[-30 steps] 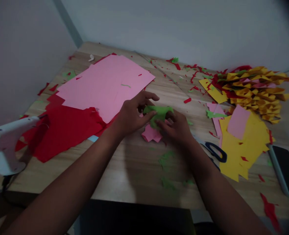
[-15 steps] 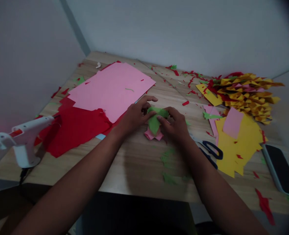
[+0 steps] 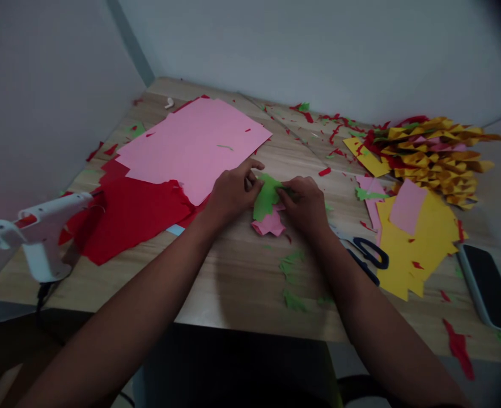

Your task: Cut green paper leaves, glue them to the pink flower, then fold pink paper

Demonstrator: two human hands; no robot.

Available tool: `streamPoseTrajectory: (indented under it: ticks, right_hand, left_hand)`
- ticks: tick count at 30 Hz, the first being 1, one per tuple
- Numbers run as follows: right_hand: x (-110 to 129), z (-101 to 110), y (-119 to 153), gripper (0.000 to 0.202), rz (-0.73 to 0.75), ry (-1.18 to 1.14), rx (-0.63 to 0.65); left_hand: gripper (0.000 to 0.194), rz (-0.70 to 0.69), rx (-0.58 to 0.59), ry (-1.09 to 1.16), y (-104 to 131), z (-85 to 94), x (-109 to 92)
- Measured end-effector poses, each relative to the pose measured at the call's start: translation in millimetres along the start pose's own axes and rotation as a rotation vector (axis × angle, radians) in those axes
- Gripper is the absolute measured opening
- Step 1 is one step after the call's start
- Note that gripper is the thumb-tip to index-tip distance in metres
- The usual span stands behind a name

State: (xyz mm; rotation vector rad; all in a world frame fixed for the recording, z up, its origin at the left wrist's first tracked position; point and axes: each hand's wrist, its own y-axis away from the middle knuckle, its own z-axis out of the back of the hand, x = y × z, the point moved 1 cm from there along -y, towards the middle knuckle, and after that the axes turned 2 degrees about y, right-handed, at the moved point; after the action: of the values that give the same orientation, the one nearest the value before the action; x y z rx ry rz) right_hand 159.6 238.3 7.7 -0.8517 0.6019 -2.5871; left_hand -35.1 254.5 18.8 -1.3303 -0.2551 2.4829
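Between my hands is a green paper piece [image 3: 266, 198], cut in a leaf-like shape. My left hand [image 3: 236, 190] pinches its left edge between thumb and fingers. On its other side my right hand [image 3: 304, 201] grips the upper right edge, thumb and fingertips pressed together. Just below the green piece, partly covered by it, shows a pink folded paper flower [image 3: 269, 224] on the table. Dark-handled scissors [image 3: 367, 255] lie beside my right forearm, their blades partly hidden by it. Green paper scraps [image 3: 292, 266] are scattered nearer to me.
Pink sheets [image 3: 195, 144] and crumpled red paper [image 3: 135, 221] lie at left, with a white glue gun [image 3: 46, 235] at the table's left edge. At right are yellow sheets [image 3: 420, 255], a bundle of folded yellow paper [image 3: 437, 156] and a phone [image 3: 491, 289].
The green paper has turned and spread between my fingers, its broad face now tilting to the left. My right hand has shifted its grip to the edge. The camera view has shifted slightly.
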Motion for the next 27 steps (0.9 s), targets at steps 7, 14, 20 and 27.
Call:
streamPoseTrajectory:
  ticks: [7,14,20,27]
  right_hand:
    - [-1.4,1.7,-1.7,0.015,-0.111,-0.079,-0.062]
    - [0.5,-0.7,0.0,0.017,-0.193,-0.190,-0.106]
    - [10.6,2.0,3.7,0.027,-0.106,-0.285,-0.060]
    - [17.3,3.6,3.2,0.013,-0.085,-0.364,-0.084]
  left_hand:
    - [0.009,-0.010,-0.005,-0.033,0.1,-1.2,1.5]
    - [0.009,0.010,-0.118,0.154,-0.3,-2.1,-3.4]
    - [0.011,-0.088,-0.161,0.309,-0.6,-2.5,-3.0]
    - [0.025,-0.123,0.068,0.401,4.0,-3.9,-10.0]
